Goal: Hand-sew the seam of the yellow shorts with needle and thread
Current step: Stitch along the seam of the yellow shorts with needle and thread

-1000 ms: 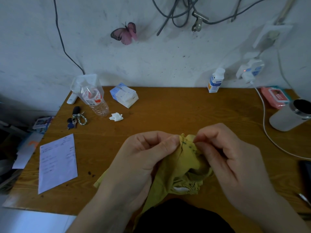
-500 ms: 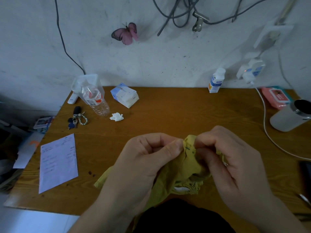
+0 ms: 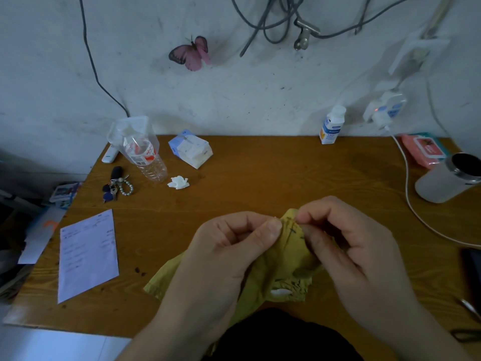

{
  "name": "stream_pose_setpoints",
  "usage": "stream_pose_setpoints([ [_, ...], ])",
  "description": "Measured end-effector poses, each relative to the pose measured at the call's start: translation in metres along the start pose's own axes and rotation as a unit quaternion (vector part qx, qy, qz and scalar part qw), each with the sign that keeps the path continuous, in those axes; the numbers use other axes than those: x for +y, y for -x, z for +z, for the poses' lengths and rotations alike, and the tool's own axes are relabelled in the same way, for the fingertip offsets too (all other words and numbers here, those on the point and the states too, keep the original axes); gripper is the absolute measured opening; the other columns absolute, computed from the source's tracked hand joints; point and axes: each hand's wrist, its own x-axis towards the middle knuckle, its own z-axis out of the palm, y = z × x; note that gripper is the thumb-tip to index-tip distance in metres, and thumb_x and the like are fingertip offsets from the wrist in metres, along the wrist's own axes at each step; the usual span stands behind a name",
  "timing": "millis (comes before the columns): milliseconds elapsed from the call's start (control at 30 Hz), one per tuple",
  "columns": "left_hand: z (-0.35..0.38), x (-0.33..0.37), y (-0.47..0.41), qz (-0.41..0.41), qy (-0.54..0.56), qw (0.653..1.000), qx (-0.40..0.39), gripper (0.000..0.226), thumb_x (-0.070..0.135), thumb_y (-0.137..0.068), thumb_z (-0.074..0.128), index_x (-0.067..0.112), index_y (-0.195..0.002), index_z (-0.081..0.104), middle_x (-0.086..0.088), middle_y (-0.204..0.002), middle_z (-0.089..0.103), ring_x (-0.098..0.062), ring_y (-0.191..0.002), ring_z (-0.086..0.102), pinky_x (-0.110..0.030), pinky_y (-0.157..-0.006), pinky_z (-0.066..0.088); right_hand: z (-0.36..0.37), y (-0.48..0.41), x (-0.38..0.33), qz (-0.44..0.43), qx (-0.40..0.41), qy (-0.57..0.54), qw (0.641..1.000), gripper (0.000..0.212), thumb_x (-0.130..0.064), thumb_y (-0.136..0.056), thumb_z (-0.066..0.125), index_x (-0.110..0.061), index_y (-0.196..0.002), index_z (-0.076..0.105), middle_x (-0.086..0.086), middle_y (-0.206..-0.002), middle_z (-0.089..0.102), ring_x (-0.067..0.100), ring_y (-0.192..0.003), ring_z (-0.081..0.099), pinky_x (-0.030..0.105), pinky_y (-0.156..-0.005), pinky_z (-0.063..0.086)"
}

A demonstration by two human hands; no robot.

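Nearest, at the near table edge: a dark garment [image 3: 281, 337] on the person's lap. Item 1, yellow shorts [image 3: 283, 261], bunched on the near centre of the wooden table [image 3: 260, 173], one corner trailing near left, the top fold raised between both hands. Left hand [image 3: 229, 254]: thumb and forefinger pinch the left side of that fold, the other fingers curled. Right hand [image 3: 348, 246]: fingertips closed in a narrow pinch on the fold's top right edge; whether a needle sits between them cannot be told. Dark stitches [image 3: 292, 229] run along the seam between the 2 pinches. Right edge, near: a dark flat object [image 3: 472, 269], partly out of view. Left, near: 1 printed paper sheet [image 3: 87, 254]. Mid table, left: a key bunch with bead ring [image 3: 115, 187], a crumpled tissue [image 3: 178, 182], a clear plastic bottle [image 3: 141, 152] lying tilted. Right: a grey tumbler [image 3: 447, 178], with a white cable [image 3: 407, 194] curving just left of it. Far edge: a tissue pack [image 3: 191, 148], a small white bottle [image 3: 331, 125], a pink wipes pack [image 3: 424, 151]. Wall beyond: 1 pink butterfly [image 3: 191, 53], hanging dark cables [image 3: 270, 24].
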Motion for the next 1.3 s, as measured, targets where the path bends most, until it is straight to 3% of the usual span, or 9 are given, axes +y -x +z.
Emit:
stream_pose_setpoints([
  [167,-0.0022,0.0062,0.0016,-0.018,0.021,1.0,-0.001,0.017,0.021,-0.061,0.08,0.007,-0.07,0.076,-0.018,-0.079,0.073,-0.021,-0.066,0.07,-0.027,-0.06,0.057,0.0027,0.0003,0.0015,0.049,-0.012,-0.107,0.993,0.012,-0.034,-0.087,0.049,-0.031,-0.084,0.06,-0.008,-0.076,0.06,0.007,-0.065,0.055,0.013,-0.054,0.042],
  [333,0.0001,0.0073,0.0022,-0.019,0.017,1.0,0.008,0.015,0.016,-0.052,0.078,0.008,-0.065,0.075,-0.013,-0.069,0.073,-0.019,-0.06,0.069,-0.026,-0.059,0.058,0.0028,-0.0008,0.0015,0.063,-0.023,-0.157,0.985,0.011,-0.035,-0.085,0.052,-0.032,-0.086,0.062,-0.009,-0.082,0.063,0.007,-0.071,0.058,0.016,-0.058,0.046],
  [500,0.0006,0.0063,0.0021,-0.009,0.008,1.0,0.0,0.013,0.014,-0.055,0.08,0.009,-0.065,0.076,-0.012,-0.067,0.073,-0.017,-0.059,0.069,-0.025,-0.058,0.058,0.0029,0.0012,0.0025,0.058,-0.031,-0.145,0.987,0.01,-0.034,-0.085,0.05,-0.031,-0.083,0.059,-0.008,-0.077,0.06,0.007,-0.064,0.053,0.014,-0.054,0.042],
  [600,0.0001,0.0036,0.0011,-0.009,-0.016,1.0,0.006,0.021,0.022,-0.048,0.076,0.009,-0.065,0.076,-0.012,-0.068,0.072,-0.016,-0.059,0.068,-0.024,-0.058,0.057,0.0046,0.0022,0.0026,0.035,-0.011,-0.117,0.992,0.01,-0.03,-0.086,0.049,-0.029,-0.081,0.058,-0.009,-0.075,0.058,0.005,-0.064,0.052,0.011,-0.055,0.04],
  [800,0.0005,0.0015,0.0037,0.033,-0.052,0.997,0.049,0.025,0.03,-0.045,0.074,0.015,-0.064,0.076,-0.01,-0.067,0.073,-0.016,-0.06,0.069,-0.024,-0.057,0.057,-0.0001,-0.0045,0.0026,0.003,0.028,-0.076,0.997,0.012,-0.027,-0.082,0.057,-0.032,-0.088,0.066,-0.014,-0.091,0.065,0.004,-0.086,0.062,0.012,-0.07,0.047],
  [933,0.0012,0.0047,0.0059,0.061,-0.116,0.988,0.082,0.027,0.04,-0.042,0.07,0.024,-0.063,0.076,-0.002,-0.064,0.073,-0.01,-0.058,0.069,-0.017,-0.051,0.052,-0.0045,-0.0062,-0.0003,-0.041,0.081,0.001,0.996,0.015,-0.029,-0.084,0.058,-0.031,-0.098,0.064,-0.008,-0.105,0.058,0.004,-0.083,0.056,0.012,-0.073,0.043],
  [1033,0.0014,0.0058,0.0059,0.072,-0.131,0.985,0.082,0.028,0.042,-0.043,0.068,0.025,-0.064,0.076,-0.001,-0.064,0.073,-0.01,-0.057,0.068,-0.016,-0.05,0.051,-0.0031,-0.0052,-0.0031,-0.092,0.094,0.038,0.991,0.015,-0.027,-0.083,0.06,-0.027,-0.098,0.063,-0.005,-0.102,0.055,0.004,-0.088,0.052,0.012,-0.077,0.041],
  [1300,-0.0012,0.0029,0.0042,0.078,-0.111,0.987,0.081,0.028,0.04,-0.044,0.071,0.023,-0.065,0.077,-0.004,-0.067,0.074,-0.013,-0.059,0.07,-0.019,-0.052,0.053,0.0023,-0.0028,0.0038,-0.079,0.094,-0.019,0.992,0.017,-0.019,-0.084,0.058,-0.024,-0.1,0.062,-0.008,-0.095,0.057,0.004,-0.093,0.057,0.013,-0.077,0.044],
])
